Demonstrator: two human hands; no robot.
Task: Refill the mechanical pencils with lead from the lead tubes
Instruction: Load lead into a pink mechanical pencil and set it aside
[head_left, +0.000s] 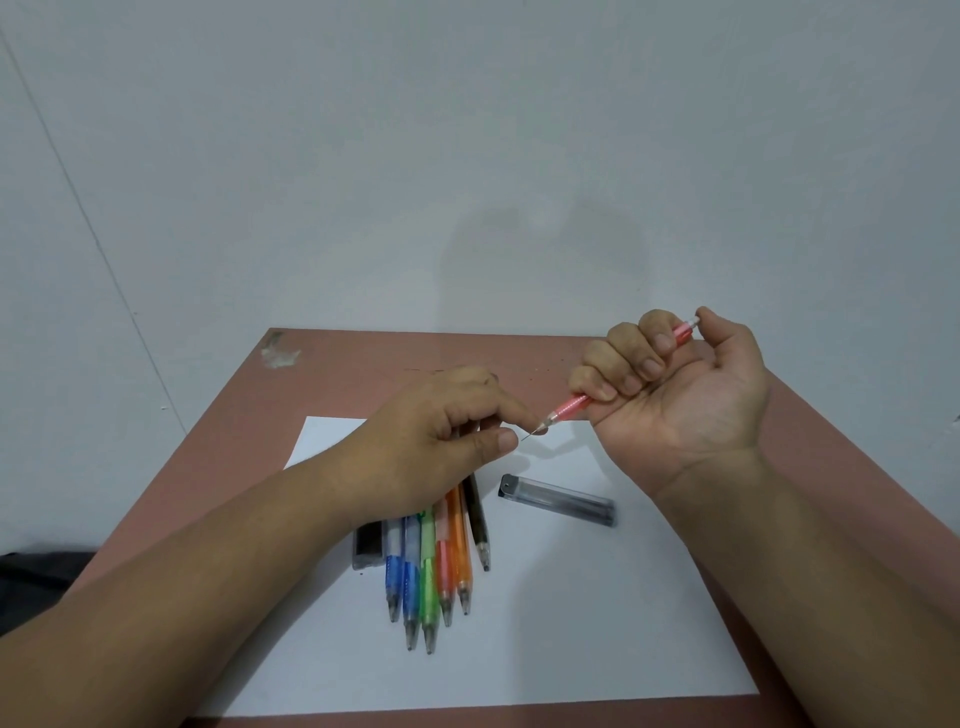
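Two bare forearms reach in from the lower edge, sleeveless as far as shown, the left hand (441, 431) and right hand (675, 384) ungloved, with short, plain fingernails.

— How much of the row of pencils (441, 566) can be seen?
— Only the tip ends; the upper barrels run under the left hand (431, 441), and so does the top of the dark lead tube (368, 545) beside them.
— And the lead (530, 434) at the pink pencil (571, 402)?
— A hair-thin line, too fine to tell whether the left fingertips pinch it.
— The right hand (675, 384)?
— Its curled fingers cover the pencil's middle; both forearms are cut off by the lower edge
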